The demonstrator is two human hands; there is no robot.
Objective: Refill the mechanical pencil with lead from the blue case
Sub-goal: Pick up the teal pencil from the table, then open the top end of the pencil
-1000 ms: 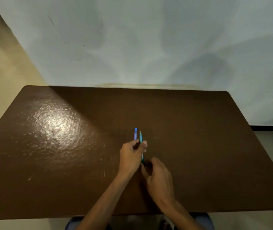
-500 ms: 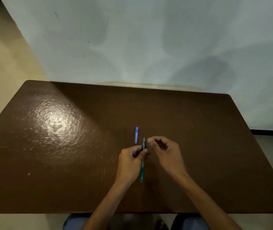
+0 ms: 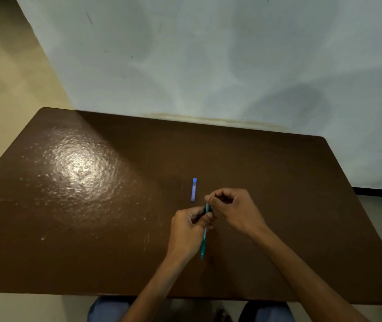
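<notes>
The mechanical pencil (image 3: 203, 242) is held above the middle of the brown surface (image 3: 92, 228), somewhat toward its near edge, running roughly from far to near with its lower end pointing at the near edge. The left hand (image 3: 186, 231) grasps it around the upper part of the barrel, fingers curled round it. The right hand (image 3: 234, 210) meets the pencil's far end, its fingers (image 3: 211, 201) bent and pinched together over the top of the pencil; what they pinch is too small to tell, and they cover that end completely.

The blue case (image 3: 194, 190) lies flat on the surface just beyond the hands, toward the far edge, close to the right hand's fingertips but apart from them, its long side running far to near.

A bright patch of reflected light sits on the left half of the surface. The far edge stands against a pale wall (image 3: 208, 66). Below the near edge, blue-clad knees (image 3: 106, 310) show.
</notes>
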